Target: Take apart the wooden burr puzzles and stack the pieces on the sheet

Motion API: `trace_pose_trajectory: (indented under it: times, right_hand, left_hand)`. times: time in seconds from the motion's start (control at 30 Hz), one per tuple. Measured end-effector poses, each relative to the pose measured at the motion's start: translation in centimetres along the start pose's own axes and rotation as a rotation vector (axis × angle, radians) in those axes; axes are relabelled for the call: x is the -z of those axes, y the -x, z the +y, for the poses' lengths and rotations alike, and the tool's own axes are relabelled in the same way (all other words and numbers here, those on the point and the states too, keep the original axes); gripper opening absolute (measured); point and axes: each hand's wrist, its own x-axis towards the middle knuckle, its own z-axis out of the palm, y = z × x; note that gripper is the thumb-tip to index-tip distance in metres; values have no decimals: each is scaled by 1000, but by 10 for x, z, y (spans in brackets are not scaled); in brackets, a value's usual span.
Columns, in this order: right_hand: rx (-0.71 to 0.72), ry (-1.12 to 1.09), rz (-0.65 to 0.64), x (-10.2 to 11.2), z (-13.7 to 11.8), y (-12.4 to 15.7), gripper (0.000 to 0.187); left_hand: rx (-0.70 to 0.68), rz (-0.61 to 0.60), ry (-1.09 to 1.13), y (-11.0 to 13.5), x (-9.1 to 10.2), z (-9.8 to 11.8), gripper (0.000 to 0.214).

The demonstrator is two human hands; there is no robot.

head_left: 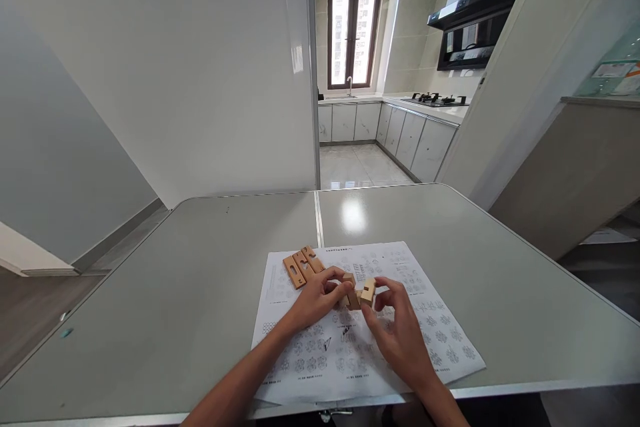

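My left hand (325, 293) is closed around a few joined wooden puzzle blocks (353, 299), just above a printed instruction sheet (370, 367). Between the thumb and fingers of my right hand (397, 323) is a pale notched wooden block (368, 291). That block is right beside the ones in my left hand; whether they touch is hard to make out. Flat wooden pieces (303, 265) with cut-outs and numbers lie side by side on the sheet, past my left hand. My fingers hide part of the joined blocks.
The sheet lies on a grey-green table (150, 320) with a seam (319, 220) down its middle. A small teal bit (67, 333) is near the left edge. Beyond stand a white wall panel (225, 80) and a kitchen with cabinets (344, 121) and a gas hob (437, 100).
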Motion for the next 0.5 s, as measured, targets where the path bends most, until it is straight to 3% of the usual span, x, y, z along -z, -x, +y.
trace_pose_trajectory:
  times: [0.27,0.37,0.5]
  right_hand:
    - [-13,-26,71,0,5,0,38]
    - [-30,39,110,-1,7,-2,41]
    - [-12,127,69,-4,12,-3,43]
  left_hand:
    - [12,1,16,1,2,-1,44]
    - [-4,52,26,0,2,-2,45]
    - [-13,153,57,-4,4,-4,47]
